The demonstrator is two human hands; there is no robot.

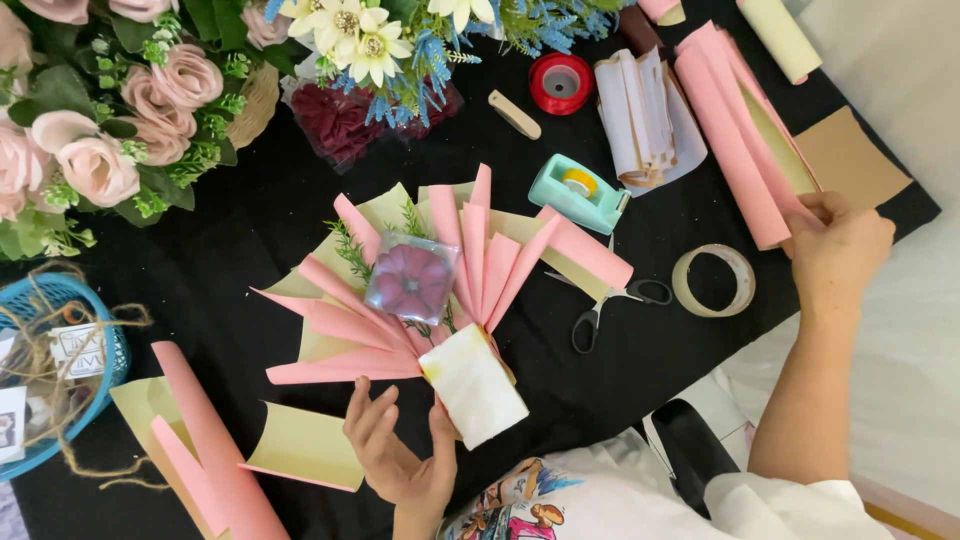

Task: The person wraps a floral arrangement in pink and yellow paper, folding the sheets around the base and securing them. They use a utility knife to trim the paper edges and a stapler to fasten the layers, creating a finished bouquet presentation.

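A fan of folded pink and cream paper (pixel 400 300) lies on the black tablecloth (pixel 240 230), with a wrapped dark pink flower (pixel 410 280) and green sprigs on top. Its base is bound in a white wrap (pixel 478 388). My left hand (pixel 400 450) rests palm up against that white base, thumb touching it, fingers spread under the pink paper. My right hand (pixel 835 245) reaches far right and grips the lower end of a stack of rolled pink and cream paper sheets (pixel 735 130).
Scissors (pixel 610 305), a clear tape roll (pixel 713 281), a teal tape dispenser (pixel 580 192) and red ribbon spool (pixel 560 82) lie around the fan. Artificial roses (pixel 110 120) and daisies (pixel 360 40) at the back. A blue basket (pixel 50 380) and more pink paper (pixel 215 450) sit left.
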